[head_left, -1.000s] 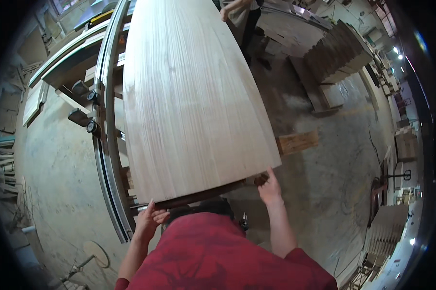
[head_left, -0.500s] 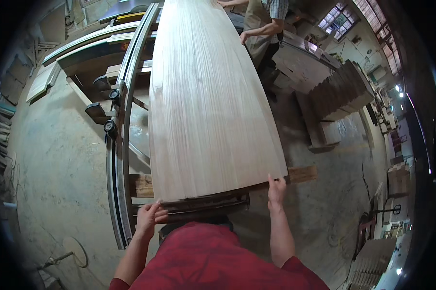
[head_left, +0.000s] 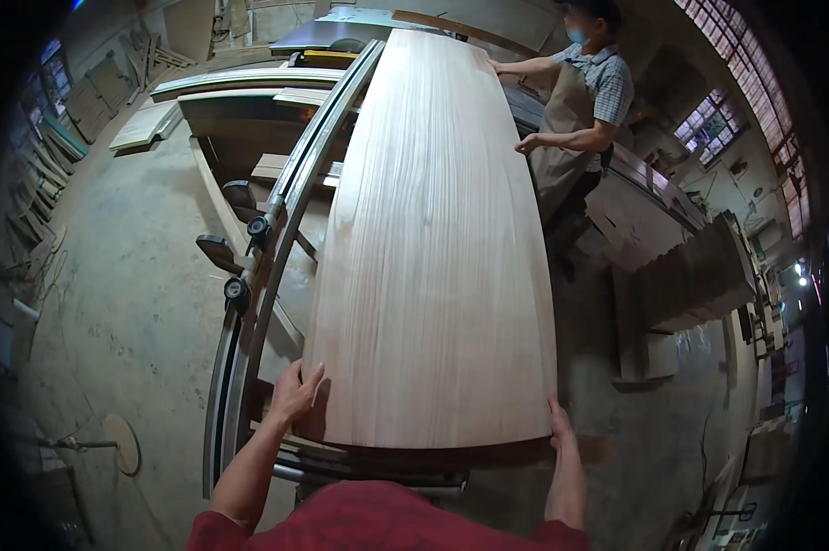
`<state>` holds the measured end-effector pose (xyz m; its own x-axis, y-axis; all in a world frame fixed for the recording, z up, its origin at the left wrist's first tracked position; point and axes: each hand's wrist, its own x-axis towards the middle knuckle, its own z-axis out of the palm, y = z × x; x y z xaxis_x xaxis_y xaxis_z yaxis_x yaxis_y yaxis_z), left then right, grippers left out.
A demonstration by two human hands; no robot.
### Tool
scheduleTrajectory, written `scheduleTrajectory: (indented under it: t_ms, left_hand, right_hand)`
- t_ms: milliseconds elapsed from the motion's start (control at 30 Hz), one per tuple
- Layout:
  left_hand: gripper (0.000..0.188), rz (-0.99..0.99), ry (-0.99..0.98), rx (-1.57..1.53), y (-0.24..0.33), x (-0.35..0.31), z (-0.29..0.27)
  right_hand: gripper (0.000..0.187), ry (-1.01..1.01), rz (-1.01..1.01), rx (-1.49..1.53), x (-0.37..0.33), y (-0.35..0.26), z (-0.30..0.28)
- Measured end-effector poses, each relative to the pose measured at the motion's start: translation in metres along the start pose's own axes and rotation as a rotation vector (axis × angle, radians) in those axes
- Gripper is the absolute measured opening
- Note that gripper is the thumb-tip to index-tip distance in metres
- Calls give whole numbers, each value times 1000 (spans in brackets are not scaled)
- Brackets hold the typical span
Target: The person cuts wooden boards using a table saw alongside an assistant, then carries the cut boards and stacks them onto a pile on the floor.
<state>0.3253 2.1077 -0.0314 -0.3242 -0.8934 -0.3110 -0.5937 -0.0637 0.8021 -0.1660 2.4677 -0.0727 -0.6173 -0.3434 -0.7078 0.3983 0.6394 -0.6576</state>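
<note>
A long, pale wooden panel (head_left: 433,275) with straight grain stretches away from my body. My left hand (head_left: 295,395) holds its left edge by the near corner, thumb toward the top face and the other fingers partly hidden. At the near right corner, my right hand (head_left: 562,426) grips the opposite edge, its fingers partly out of sight. A co-worker in an apron (head_left: 571,119) stands at the far right side, both hands at the panel's right edge.
A metal rail (head_left: 281,207) with black knobs (head_left: 237,290) runs along the panel's left side. Stacked boards (head_left: 694,275) stand on the right. Farther back left lie long boards (head_left: 240,83). A round disc on a rod (head_left: 123,444) is at the lower left.
My hands have shifted from the panel's near end to its two long edges by the corners. The view has tilted up, showing more of the co-worker and the panel's far end.
</note>
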Motion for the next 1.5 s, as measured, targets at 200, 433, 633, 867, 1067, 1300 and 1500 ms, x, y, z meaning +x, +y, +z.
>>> scheduleTrajectory:
  t_ms: [200,433,633,867,1067,1300,1500]
  left_hand:
    - [46,274,391,176,-16,-6,-33]
    - [30,-599,-128,-342,-21,-106,-54]
    - [47,-645,-457,-1530,-112,-85,13]
    - [78,-771,-136,-1114,9,-65,15]
    - [67,-525,-139,-1358,9,-20,25]
    - [71,-323,-360,-1442,14,83,64]
    - [65,-312,-221,-1339,50,134,58]
  right_hand:
    - [78,20,-144,35,-30,-19,41]
    - [71,-31,-140,-8,-65,-41,80]
    - [63,-107,-174,131,-85,-50,100]
    - [59,-28,-198,106,-86,-49,91]
    - [61,-43,-218,90,-45,-87,107]
    - [61,15,-355,205,66,-110,113]
    - [53,228,-291,442,79,-148,149]
